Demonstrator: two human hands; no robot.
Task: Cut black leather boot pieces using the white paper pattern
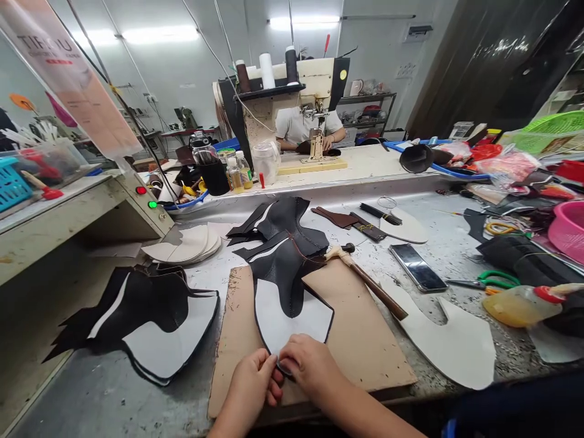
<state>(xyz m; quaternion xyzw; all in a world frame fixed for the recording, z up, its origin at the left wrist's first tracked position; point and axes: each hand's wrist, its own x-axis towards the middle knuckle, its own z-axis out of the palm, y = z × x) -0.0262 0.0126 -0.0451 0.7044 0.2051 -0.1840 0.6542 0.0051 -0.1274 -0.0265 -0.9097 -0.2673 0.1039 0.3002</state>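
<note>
A black shoe upper with a white lining piece (292, 307) lies on a tan board (360, 328) in front of me. My left hand (253, 378) pinches the upper's near tip from the left. Pressed close beside it, my right hand (310, 365) has its fingers closed on the same edge, which they partly cover. A hammer (376, 286) with a wooden handle rests across the board's right side, its head by the upper. Another black upper (303, 222) lies just behind. To the left sits a stack of similar black uppers (155, 316) with white linings.
White cut pieces (191, 243) are stacked at back left; another white piece (456, 347) lies right. A phone (417, 267), green-handled scissors (497, 280) and a glue bottle (524, 304) are on the right. Across the bench, a person (310, 128) works at a sewing machine (314, 79).
</note>
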